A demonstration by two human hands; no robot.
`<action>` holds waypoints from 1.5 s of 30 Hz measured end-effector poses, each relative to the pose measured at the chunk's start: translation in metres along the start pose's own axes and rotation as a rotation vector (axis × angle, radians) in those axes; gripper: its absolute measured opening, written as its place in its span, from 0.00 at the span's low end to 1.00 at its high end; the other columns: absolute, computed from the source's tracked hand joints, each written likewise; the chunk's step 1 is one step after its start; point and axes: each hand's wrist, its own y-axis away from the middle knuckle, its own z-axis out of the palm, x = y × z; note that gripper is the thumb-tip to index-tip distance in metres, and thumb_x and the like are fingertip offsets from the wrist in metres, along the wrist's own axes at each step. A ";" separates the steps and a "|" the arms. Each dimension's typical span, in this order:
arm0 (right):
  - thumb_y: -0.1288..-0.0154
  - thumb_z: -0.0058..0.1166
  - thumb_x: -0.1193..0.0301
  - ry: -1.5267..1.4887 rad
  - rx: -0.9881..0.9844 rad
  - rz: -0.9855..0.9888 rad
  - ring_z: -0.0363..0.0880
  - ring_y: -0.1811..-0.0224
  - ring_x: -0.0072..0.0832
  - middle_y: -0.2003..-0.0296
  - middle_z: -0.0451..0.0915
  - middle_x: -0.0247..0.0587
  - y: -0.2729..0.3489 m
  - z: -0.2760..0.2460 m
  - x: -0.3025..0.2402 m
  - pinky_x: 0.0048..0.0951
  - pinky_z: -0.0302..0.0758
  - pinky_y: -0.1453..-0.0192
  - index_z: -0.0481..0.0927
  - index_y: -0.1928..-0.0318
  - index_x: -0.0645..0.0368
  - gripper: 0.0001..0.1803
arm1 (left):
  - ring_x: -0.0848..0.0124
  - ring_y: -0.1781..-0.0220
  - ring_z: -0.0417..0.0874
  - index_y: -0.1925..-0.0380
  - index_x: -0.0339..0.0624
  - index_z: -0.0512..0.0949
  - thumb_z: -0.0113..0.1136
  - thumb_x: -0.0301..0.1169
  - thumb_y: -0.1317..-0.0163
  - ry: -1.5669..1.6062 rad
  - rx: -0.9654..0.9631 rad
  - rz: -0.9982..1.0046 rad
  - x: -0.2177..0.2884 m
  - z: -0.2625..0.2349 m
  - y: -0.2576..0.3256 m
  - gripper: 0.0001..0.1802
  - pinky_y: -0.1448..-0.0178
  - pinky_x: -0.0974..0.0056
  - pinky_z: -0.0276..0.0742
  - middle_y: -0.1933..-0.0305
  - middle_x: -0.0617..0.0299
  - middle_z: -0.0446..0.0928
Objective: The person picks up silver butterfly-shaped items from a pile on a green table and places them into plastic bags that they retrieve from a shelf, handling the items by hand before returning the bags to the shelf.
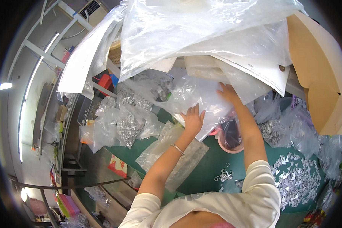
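My left hand (194, 121) lies with fingers spread on a clear, whitish plastic bag (195, 91) above the green table. Farther back and to the right, my right hand (228, 93) reaches to the same sheeting, its fingers stretched out against it; some fingertips blend into the shiny plastic. Under my left forearm is another flat plastic bag (178, 152). A pink round tub (230, 150) with a dark thing (230, 131) in it stands just below my right hand. White papers or a box edge (204, 135) show under the bag.
Bags of small metal parts (129, 123) sit at the left, and more bags (271, 131) at the right. Many loose silvery pieces (298, 180) spread over the green tabletop (197, 173). Large plastic sheets (201, 30) and an open cardboard box (323, 76) hang overhead.
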 end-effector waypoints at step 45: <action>0.36 0.44 0.60 -0.550 0.016 0.127 0.62 0.92 0.28 0.93 0.64 0.42 0.462 -0.149 -0.160 0.32 0.56 0.85 0.74 0.80 0.69 0.24 | 0.51 0.33 0.49 0.38 0.32 0.42 0.72 0.37 0.64 0.895 -0.119 0.126 0.043 -0.111 0.379 0.59 0.33 0.57 0.49 0.35 0.41 0.47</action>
